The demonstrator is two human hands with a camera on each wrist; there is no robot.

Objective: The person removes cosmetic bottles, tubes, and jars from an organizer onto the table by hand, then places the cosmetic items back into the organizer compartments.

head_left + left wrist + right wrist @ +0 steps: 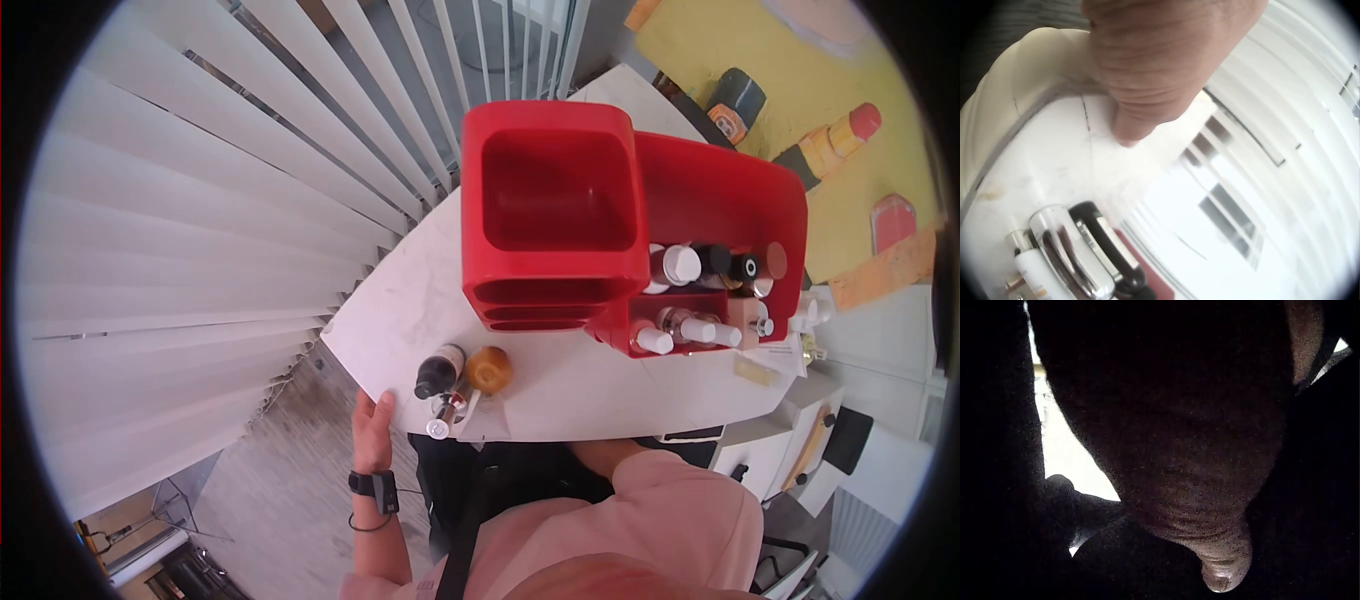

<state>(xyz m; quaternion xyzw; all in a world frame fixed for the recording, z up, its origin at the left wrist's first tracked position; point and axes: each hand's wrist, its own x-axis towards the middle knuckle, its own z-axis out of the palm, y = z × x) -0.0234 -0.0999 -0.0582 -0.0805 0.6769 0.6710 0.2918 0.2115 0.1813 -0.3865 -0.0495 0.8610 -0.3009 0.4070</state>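
Observation:
In the head view my left hand [372,430] holds the near left edge of the white tabletop [400,300], thumb on top. The left wrist view shows its thumb [1135,125] on the surface and the other fingers hidden. Close by stand a bottle with a black cap [437,372], a container with an amber round top [489,370] and a small bottle with a silver cap [440,425]. My right hand [1191,469] is below the table edge, hidden in the head view. Its wrist view is very dark: the thumb points down, the fingers do not show.
A large red organizer [555,262] stands on the table, with several small bottles [690,325] in its right compartments and a deep square compartment at left. White vertical blinds [200,220] line the left side. A yellow painted panel with cosmetics pictures [850,200] is at the far right.

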